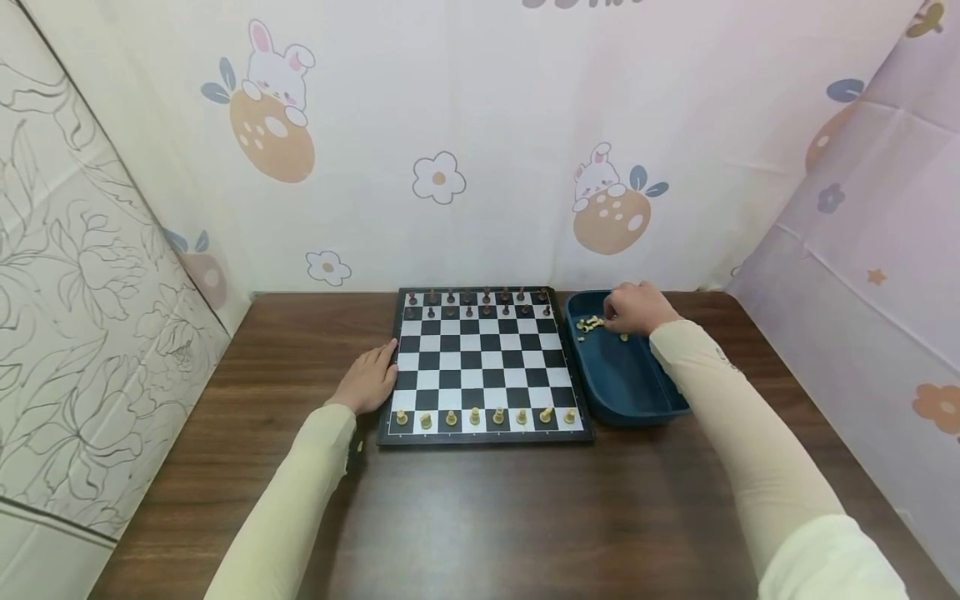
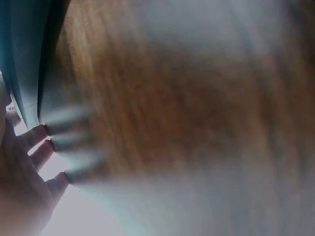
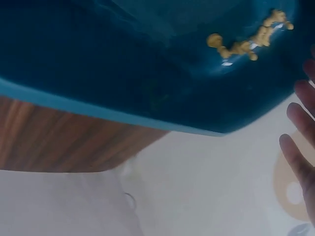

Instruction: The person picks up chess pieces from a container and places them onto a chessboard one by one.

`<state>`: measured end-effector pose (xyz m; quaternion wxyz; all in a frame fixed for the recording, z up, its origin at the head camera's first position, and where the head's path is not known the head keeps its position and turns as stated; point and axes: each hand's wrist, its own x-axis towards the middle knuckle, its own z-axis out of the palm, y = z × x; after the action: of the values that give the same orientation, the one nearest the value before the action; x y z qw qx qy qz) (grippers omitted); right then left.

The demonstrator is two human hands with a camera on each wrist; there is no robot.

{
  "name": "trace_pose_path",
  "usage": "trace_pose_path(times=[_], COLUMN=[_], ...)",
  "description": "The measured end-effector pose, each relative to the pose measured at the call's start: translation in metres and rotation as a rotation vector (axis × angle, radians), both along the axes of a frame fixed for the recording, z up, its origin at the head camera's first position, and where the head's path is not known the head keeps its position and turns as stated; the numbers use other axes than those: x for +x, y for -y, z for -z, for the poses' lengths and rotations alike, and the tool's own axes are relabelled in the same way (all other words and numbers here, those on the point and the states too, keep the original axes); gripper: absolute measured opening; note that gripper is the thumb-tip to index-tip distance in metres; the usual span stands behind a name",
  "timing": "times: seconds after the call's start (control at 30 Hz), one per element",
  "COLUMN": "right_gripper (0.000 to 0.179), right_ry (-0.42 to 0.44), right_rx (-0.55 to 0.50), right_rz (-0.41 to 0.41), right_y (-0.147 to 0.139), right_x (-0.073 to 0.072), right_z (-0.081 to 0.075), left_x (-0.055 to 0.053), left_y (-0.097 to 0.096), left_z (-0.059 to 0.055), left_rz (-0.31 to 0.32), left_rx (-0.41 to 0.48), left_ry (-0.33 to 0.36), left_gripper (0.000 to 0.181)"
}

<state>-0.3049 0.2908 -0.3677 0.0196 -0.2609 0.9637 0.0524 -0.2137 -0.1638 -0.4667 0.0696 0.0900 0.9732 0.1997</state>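
Observation:
Beside the left edge of a chessboard (image 1: 480,364) lies my left hand (image 1: 369,377), its straight fingers touching the board's frame. Dark chess pieces (image 1: 468,297) stand in two rows on the far side of the board. Along the near row is a line of yellow chess pieces (image 1: 475,416). My right hand (image 1: 640,307) reaches over the far part of a blue tray (image 1: 626,414), fingers pointing down. Loose yellow pieces (image 3: 241,47) lie in the tray close to its fingers. In the right wrist view those fingers (image 3: 297,115) look spread, with no piece seen between them.
The board and tray stand side by side on a dark brown wooden table (image 1: 480,517). Behind them hangs a pale curtain (image 1: 495,233) printed with rabbits and flowers. A small pale bit (image 1: 360,447) lies by my left sleeve.

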Motion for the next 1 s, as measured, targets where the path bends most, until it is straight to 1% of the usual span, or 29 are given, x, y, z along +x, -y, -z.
trace_pose_path(times=[0.13,0.33,0.43,0.5,0.6,0.73,0.87,1.0], right_gripper=[0.011,0.041,0.046,0.042,0.032,0.022,0.017,0.015], right_ry=[-0.007,-0.06,-0.082,-0.084,-0.074,-0.077,-0.088,-0.096], right_rx=[0.011,0.071,0.099,0.111,0.128,0.149,0.161,0.16], right_rz=[0.003,-0.014,-0.011,-0.004,0.008,0.012,0.017,0.022], right_y=[-0.006,-0.013,-0.017,-0.019,-0.023,-0.024,-0.021,-0.019], right_x=[0.0,0.0,0.001,0.001,0.001,0.0,0.0,-0.004], right_z=[0.008,0.023,0.028,0.03,0.034,0.036,0.036,0.038], left_x=[-0.001,-0.001,-0.002,-0.002,-0.001,0.002,0.002,0.001], left_y=[0.001,0.001,0.0,-0.001,-0.002,-0.004,-0.004,-0.003], left_z=[0.0,0.0,0.002,0.004,0.005,0.002,0.0,-0.001], left_rz=[-0.006,0.0,0.001,0.001,-0.005,-0.017,-0.024,-0.023], left_rx=[-0.012,-0.017,-0.024,-0.023,-0.016,-0.012,-0.021,-0.016], left_ry=[-0.004,-0.009,-0.011,-0.015,-0.009,0.008,0.012,-0.005], left_gripper=[0.057,0.057,0.057,0.057,0.057,0.057,0.057,0.057])
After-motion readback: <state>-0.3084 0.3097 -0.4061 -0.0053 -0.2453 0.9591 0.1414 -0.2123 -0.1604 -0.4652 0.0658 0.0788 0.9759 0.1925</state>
